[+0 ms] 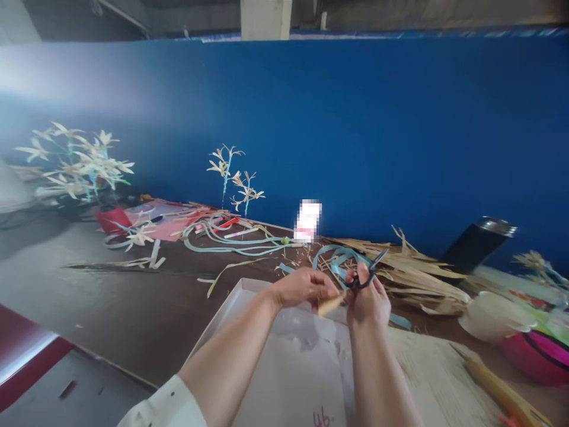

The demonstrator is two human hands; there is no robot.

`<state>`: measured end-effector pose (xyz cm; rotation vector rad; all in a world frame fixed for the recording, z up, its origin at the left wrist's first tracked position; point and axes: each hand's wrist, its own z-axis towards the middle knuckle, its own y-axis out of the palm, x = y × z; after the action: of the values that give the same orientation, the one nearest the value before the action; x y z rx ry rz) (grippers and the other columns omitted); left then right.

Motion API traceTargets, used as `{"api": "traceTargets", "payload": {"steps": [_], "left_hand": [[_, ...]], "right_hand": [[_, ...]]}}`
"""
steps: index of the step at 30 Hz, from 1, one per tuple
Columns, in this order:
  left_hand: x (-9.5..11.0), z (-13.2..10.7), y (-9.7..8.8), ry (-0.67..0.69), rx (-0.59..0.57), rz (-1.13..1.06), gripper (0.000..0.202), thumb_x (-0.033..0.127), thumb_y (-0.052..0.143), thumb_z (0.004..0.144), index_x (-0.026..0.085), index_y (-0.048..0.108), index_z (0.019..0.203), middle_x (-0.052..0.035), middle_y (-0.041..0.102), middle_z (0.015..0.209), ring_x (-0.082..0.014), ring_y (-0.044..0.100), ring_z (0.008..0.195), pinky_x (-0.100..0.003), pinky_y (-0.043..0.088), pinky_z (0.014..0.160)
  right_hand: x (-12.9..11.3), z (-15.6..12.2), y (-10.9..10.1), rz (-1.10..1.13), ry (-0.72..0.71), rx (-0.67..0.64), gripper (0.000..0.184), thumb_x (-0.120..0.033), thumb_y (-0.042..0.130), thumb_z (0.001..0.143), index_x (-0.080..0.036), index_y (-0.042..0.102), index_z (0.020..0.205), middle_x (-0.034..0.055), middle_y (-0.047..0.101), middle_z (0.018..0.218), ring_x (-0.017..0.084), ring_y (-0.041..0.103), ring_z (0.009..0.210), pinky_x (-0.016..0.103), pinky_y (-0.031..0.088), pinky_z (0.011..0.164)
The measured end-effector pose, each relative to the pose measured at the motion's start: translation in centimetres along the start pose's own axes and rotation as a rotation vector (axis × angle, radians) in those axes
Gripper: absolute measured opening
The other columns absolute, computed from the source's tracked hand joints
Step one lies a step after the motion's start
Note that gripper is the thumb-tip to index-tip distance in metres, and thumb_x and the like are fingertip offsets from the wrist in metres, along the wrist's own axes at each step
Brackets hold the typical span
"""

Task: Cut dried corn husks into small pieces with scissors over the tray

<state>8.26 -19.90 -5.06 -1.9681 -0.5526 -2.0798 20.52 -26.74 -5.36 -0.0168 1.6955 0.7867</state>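
Over the shallow white box tray [288,367], my left hand [304,287] pinches a small tan strip [331,304] that looks like dried leaf or husk. My right hand [370,302] has black-handled scissors [363,277] hooked on its fingers, their blades pointing up and to the right, away from the strip. The right fingertips come close to the strip's far end; whether they touch it I cannot tell. Light blue ribbon [340,258] lies curled just behind the hands.
Dried husks [413,270] are heaped at right, before a dark leaning flask [478,246]. Husk flowers [224,169] stand by the blue partition [377,130]; more fill a red pot [113,220] at left. A lit phone [307,220] leans behind. A wooden-handled tool [502,385] lies right.
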Motion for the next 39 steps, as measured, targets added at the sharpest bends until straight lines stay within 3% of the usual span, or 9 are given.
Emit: {"api": "traceTargets", "payload": {"steps": [5,12,17,20,23,29,33,37,39], "left_hand": [[0.2,-0.8,1.7,-0.337,-0.593,0.139,0.035,0.033,0.078,0.056,0.013,0.068,0.083,0.0002,0.063,0.070,-0.0100,0.058,0.058,-0.020,0.050,0.049],[1.0,-0.8,2.6,-0.396,-0.802,0.087,0.025,0.028,0.076,0.061,0.013,0.067,0.080,0.0023,0.065,0.068,-0.0092,0.060,0.057,-0.017,0.051,0.051],[-0.6,0.0,5.5,-0.578,-1.324,0.218,0.033,0.022,0.084,0.037,0.013,0.070,0.066,0.0046,0.061,0.054,-0.0175,0.063,0.059,-0.025,0.055,0.056],[0.3,-0.1,5.2,-0.550,-1.061,0.263,0.028,0.038,0.076,0.057,0.018,0.072,0.076,0.0029,0.068,0.068,-0.0167,0.066,0.068,-0.023,0.055,0.057],[2.2,-0.8,3.6,-0.393,-0.947,0.166,0.035,0.042,0.064,0.073,0.018,0.070,0.097,-0.0026,0.069,0.077,-0.0158,0.065,0.078,-0.017,0.047,0.049],[2.0,1.1,2.1,0.120,-0.045,-0.305,0.032,0.042,0.064,0.072,0.011,0.066,0.079,0.0030,0.047,0.045,-0.0041,0.040,0.040,-0.017,0.028,0.040],[1.7,6.0,1.4,0.142,0.370,-0.238,0.029,0.039,0.062,0.074,0.012,0.064,0.080,0.0074,0.034,0.046,-0.0018,0.025,0.038,-0.016,0.017,0.038],[1.7,11.1,1.2,0.061,0.552,0.148,0.030,0.039,0.055,0.077,0.013,0.066,0.085,0.0025,0.048,0.052,-0.0054,0.040,0.045,-0.018,0.030,0.044],[1.5,13.4,1.5,0.092,0.471,0.433,0.029,0.038,0.055,0.077,0.015,0.069,0.086,-0.0012,0.059,0.061,-0.0088,0.050,0.053,-0.021,0.037,0.052]], "right_hand": [[-0.3,-0.2,-0.1,-0.036,0.048,-0.011,0.040,-0.044,0.076,0.057,-0.015,0.062,0.081,-0.0004,0.061,0.065,0.007,0.050,0.053,0.015,0.031,0.038],[-0.2,-0.2,0.0,-0.039,0.070,-0.008,0.039,-0.042,0.076,0.058,-0.015,0.063,0.082,0.0000,0.061,0.066,0.007,0.050,0.054,0.015,0.029,0.039],[0.3,0.0,-0.3,0.004,0.067,-0.095,0.034,-0.037,0.076,0.059,-0.017,0.062,0.082,-0.0008,0.062,0.066,0.006,0.049,0.053,0.014,0.028,0.039],[0.2,-0.1,-0.1,0.009,0.071,-0.091,0.033,-0.036,0.077,0.058,-0.016,0.061,0.079,-0.0006,0.061,0.064,0.007,0.050,0.054,0.014,0.026,0.038],[0.0,-0.2,0.1,-0.037,0.087,-0.065,0.038,-0.039,0.077,0.058,-0.016,0.062,0.084,0.0008,0.063,0.067,0.009,0.052,0.054,0.015,0.028,0.038],[0.5,-0.1,0.1,0.010,0.045,-0.030,0.036,-0.046,0.072,0.061,-0.017,0.056,0.075,-0.0026,0.059,0.058,0.006,0.045,0.043,0.018,0.028,0.036],[1.1,0.2,0.1,0.111,0.015,0.010,0.034,-0.045,0.070,0.065,-0.017,0.052,0.074,-0.0023,0.059,0.062,0.007,0.047,0.046,0.016,0.028,0.037],[1.3,0.1,0.2,0.100,-0.024,0.045,0.033,-0.046,0.066,0.068,-0.018,0.050,0.077,-0.0031,0.058,0.062,0.007,0.046,0.046,0.016,0.029,0.037],[1.3,0.0,0.3,0.106,-0.017,0.054,0.032,-0.046,0.064,0.070,-0.019,0.051,0.079,-0.0026,0.059,0.063,0.007,0.048,0.047,0.016,0.029,0.038]]}}
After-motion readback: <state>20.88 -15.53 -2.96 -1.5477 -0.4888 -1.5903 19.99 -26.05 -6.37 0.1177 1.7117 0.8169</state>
